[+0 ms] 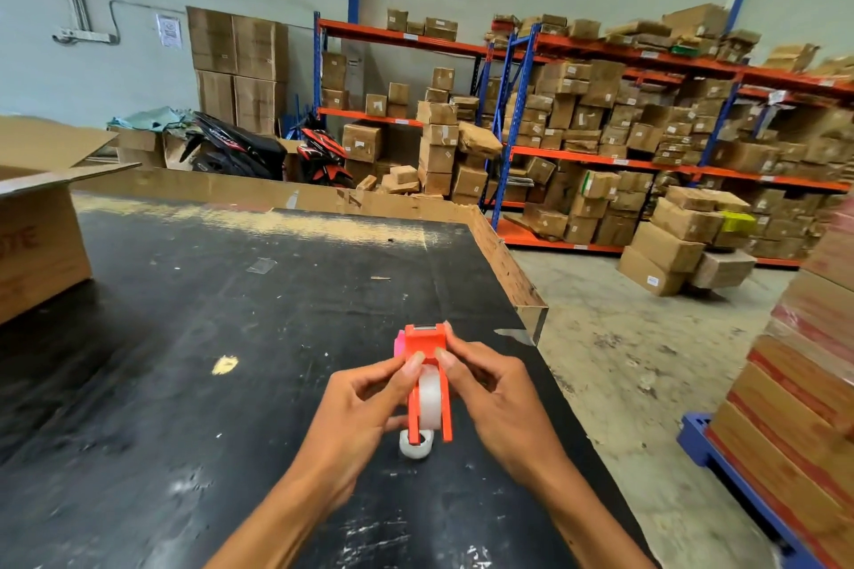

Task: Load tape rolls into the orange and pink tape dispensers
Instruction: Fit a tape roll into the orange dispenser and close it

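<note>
A: Where do things stand?

B: Both hands hold the orange dispenser (425, 377) just above the black counter (194, 337), near its right edge. The left hand (365, 402) pinches the left side wall, the right hand (490, 397) the right one, thumbs pressed on the top near the cutter end, which points away from the person.

A: And the tape?

B: A clear roll (429, 397) sits between the two orange side walls. A second clear roll (415, 446) lies on the counter right under the near end of the dispenser. The pink dispenser (398, 343) peeks out behind the orange one, on its left; most of it is hidden.

A: So the step in hand is seating the roll?

B: That's my reading. I can't tell whether the roll is fully on its hub. I'd keep the walls square, press the roll down evenly until it sits centred, then draw the free end forward to the cutter.

A: What could go wrong?

B: Squeezing the walls too hard may pinch the roll so it won't turn. Clear tape also hides its loose end, so finding it takes care.

A: How does the dispenser look?

B: Bright orange plastic, narrow, open along the top, with a pale strip at the far cutter end.
</note>
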A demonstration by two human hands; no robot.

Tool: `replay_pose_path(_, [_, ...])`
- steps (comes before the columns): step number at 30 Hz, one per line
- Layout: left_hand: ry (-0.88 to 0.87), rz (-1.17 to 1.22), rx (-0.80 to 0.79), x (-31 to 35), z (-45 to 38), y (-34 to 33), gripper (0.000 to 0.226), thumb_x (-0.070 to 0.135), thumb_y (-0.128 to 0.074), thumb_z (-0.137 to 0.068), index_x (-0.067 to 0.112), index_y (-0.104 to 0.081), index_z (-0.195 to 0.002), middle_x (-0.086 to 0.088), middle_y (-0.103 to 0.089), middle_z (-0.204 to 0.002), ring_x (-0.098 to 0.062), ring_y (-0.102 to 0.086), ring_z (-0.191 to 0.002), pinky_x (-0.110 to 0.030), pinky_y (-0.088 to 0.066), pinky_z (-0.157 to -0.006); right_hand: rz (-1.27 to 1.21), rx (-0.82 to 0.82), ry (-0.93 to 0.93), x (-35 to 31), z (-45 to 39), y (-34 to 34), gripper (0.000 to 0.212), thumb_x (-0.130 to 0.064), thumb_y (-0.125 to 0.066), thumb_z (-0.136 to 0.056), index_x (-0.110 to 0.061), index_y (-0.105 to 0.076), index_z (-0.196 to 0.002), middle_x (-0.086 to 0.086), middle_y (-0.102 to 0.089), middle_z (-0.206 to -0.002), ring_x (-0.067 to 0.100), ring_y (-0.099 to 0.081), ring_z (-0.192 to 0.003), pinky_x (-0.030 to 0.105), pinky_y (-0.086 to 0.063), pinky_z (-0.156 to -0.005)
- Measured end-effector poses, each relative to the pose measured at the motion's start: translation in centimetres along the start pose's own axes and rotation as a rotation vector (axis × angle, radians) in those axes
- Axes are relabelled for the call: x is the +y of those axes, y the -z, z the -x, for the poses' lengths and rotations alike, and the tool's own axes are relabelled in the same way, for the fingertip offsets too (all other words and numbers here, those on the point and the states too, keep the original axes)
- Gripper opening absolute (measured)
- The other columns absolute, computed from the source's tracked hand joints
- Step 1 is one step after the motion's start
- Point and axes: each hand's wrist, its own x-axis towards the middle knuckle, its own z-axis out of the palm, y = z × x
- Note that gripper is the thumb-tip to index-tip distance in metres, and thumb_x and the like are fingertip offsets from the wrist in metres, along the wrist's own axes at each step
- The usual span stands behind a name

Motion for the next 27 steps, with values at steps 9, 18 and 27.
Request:
replay_pose_path(9, [0.031,0.051,0.041,0.7,1.2,0.2,0.026,0.028,-0.060,-0.089,0.012,-0.076,-0.102,-0.010,-0.079,-0.094,-0.022,-0.076,-0.085,-0.023,-0.058,-0.061,0.229,0.109,0.088,-2.3,2.1,-1.2,0.024,-0.030,-0.070,-0.083,-0.031,-0.069,-0.107,-0.006,-0.058,-0.097,-0.007,-0.055,-0.089,0.005,-0.045,-0.074])
replay_pose_path(18, [0.054,0.088,0.019,0.5,3.0,1.3,0.025,0.029,-0.062,-0.086,0.014,-0.076,-0.101,-0.010,-0.079,-0.092,-0.030,-0.076,-0.084,-0.025,-0.059,-0.062,0.288,-0.099,-0.005,-3.1,2.8,-0.9,0.018,-0.022,-0.080,-0.074,-0.024,-0.074,-0.091,-0.008,-0.054,-0.083,-0.002,-0.047,-0.070,0.009,-0.041,-0.065])
replay_pose_path(27, [0.048,0.006,-0.042,0.5,3.2,2.1,0.026,0.028,-0.060,-0.089,0.018,-0.074,-0.108,-0.011,-0.078,-0.099,-0.031,-0.073,-0.095,-0.041,-0.061,-0.083,0.120,-0.032,0.073,-4.3,0.7,-0.4,0.010,-0.011,-0.079,-0.075,-0.004,-0.071,-0.076,0.006,-0.067,-0.071,0.004,-0.054,-0.062,0.010,-0.045,-0.057])
